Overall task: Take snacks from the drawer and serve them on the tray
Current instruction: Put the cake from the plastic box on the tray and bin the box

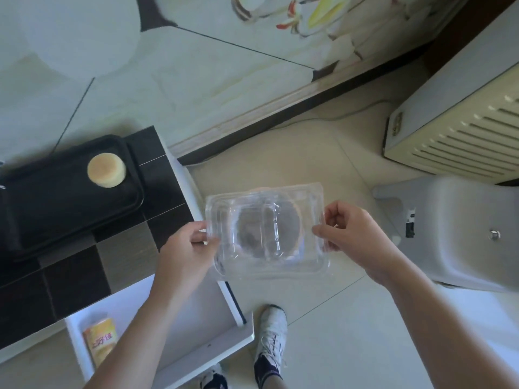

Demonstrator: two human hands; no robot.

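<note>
A clear plastic clamshell box (266, 231) is held in the air above the open white drawer (196, 332), a dark round shape showing through it. My left hand (188, 248) pinches the box's left edge and my right hand (354, 234) pinches its right edge. On the dark-tiled cabinet top at the left lies a black tray (56, 209) with one round pale-yellow cake (106, 170) on it. Inside the drawer, at its left end, lies a yellow snack canister (101, 341), partly covered by my left forearm.
A grey plastic stool (455, 234) stands on the floor at the right, with a cream vented appliance (463, 136) behind it. My white shoe (271, 335) is on the beige floor tiles just beyond the drawer front. A tiled wall rises behind the cabinet.
</note>
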